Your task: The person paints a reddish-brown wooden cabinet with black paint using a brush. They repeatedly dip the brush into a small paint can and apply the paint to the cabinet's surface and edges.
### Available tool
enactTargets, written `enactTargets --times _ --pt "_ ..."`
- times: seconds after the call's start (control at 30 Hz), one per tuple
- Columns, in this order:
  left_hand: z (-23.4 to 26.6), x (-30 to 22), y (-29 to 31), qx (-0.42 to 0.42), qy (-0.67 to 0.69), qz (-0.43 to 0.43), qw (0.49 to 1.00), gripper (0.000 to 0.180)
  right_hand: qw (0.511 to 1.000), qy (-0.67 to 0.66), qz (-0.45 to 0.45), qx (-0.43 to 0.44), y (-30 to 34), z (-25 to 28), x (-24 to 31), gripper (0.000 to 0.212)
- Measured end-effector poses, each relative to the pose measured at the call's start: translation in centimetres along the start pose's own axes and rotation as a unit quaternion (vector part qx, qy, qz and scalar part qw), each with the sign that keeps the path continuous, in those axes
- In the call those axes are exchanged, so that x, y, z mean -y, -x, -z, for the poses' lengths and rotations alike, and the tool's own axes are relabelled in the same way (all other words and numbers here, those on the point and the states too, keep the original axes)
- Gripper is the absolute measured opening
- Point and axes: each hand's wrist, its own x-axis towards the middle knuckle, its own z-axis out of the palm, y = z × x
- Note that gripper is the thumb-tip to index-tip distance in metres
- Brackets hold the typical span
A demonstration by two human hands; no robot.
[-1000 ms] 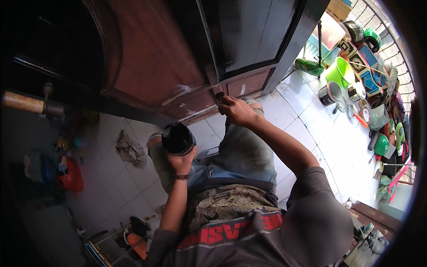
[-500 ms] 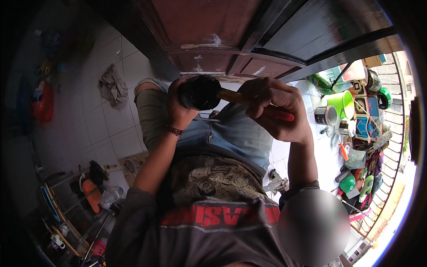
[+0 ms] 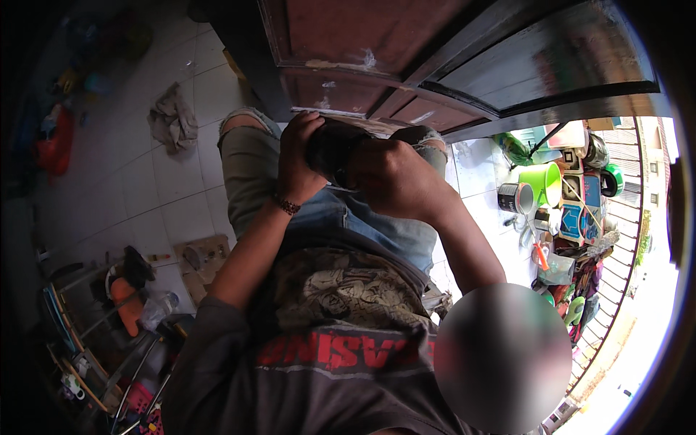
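Observation:
My left hand (image 3: 297, 159) is wrapped round the side of a small black paint-smeared can (image 3: 330, 147), held above my lap and tilted toward my right. Closed, my right hand (image 3: 395, 177) presses up to the can's mouth. The paintbrush that it gripped a moment earlier by a wooden handle with a red end is hidden behind the fingers now. Just beyond both hands stands a panelled door (image 3: 341, 36), brown with pale patches on some panels and glossy black on the right-hand panel.
A grey rag (image 3: 174, 119) lies on the tiled floor at left. To the right are an open paint tin (image 3: 515, 198), a lime-green bucket (image 3: 541, 181) and assorted clutter along a railing (image 3: 629, 268). Cardboard (image 3: 204, 262) and a metal-framed rack (image 3: 101, 341) are at lower left.
My right hand has moved left and down against the can, turning so that the brush handle no longer shows. The can has shifted slightly right and tilted. My view has swung a little.

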Motion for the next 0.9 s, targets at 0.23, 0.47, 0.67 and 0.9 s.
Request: enactTargets --times 0.23,0.47,0.67,0.9 --pt "0.0 -0.3 -0.3 0.001 0.015 -0.003 1.0 0.068 0.999 0.016 -0.017 0.029 0.1 3.0 1.5 0.027" --pt "-0.1 0.0 -0.4 -0.005 -0.002 -0.01 1.0 0.068 0.993 0.037 -0.103 -0.035 0.3 4.7 2.8 0.016" --pt "-0.2 0.0 -0.4 -0.005 -0.029 -0.019 0.999 0.071 0.981 0.112 -0.114 -0.106 0.4 1.7 1.6 0.013" --pt "-0.1 0.0 -0.3 -0.01 -0.062 -0.012 0.998 0.075 0.974 0.113 -0.131 -0.144 0.7 2.9 1.8 0.015"
